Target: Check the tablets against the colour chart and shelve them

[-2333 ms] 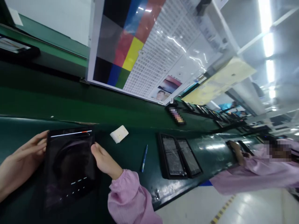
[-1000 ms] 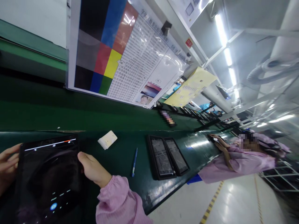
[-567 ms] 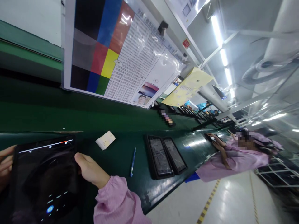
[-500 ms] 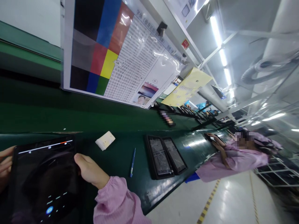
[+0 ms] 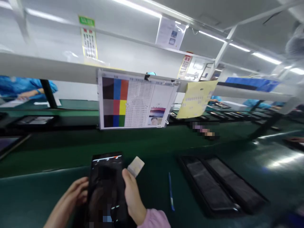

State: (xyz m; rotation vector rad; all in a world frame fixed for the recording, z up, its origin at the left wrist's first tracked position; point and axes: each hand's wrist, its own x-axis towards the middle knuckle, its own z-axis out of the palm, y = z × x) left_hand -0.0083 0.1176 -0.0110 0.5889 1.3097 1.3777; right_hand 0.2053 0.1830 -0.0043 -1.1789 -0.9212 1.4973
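We hold a dark tablet (image 5: pixel 105 190) with both hands, low in the middle of the view. It is lifted a little above the green desk (image 5: pixel 35 193), with its top end pointing away from us. The screen is dark, with a thin bright line near the top and a few small lights near the bottom.

Our left hand (image 5: pixel 68 201) is on the left side of the tablet. Its fingers (image 5: pixel 80 190) curl against that edge and grip it. Our right hand (image 5: pixel 131 198) is on the right side. Its thumb lies on the edge of the screen and the hand grips that side. A pink sleeve (image 5: pixel 154 221) shows at the wrist.

A small white block (image 5: pixel 136 166) lies on the desk just past our right thumb. A blue pen (image 5: pixel 170 191) lies near it, to the right. Further right, two more dark tablets (image 5: pixel 220 186) lie side by side.

Behind the desk hangs a board with colour squares (image 5: pixel 136 99). A yellow sheet (image 5: pixel 196 98) hangs beside it. A person in blue (image 5: pixel 26 90) is far off to the left.
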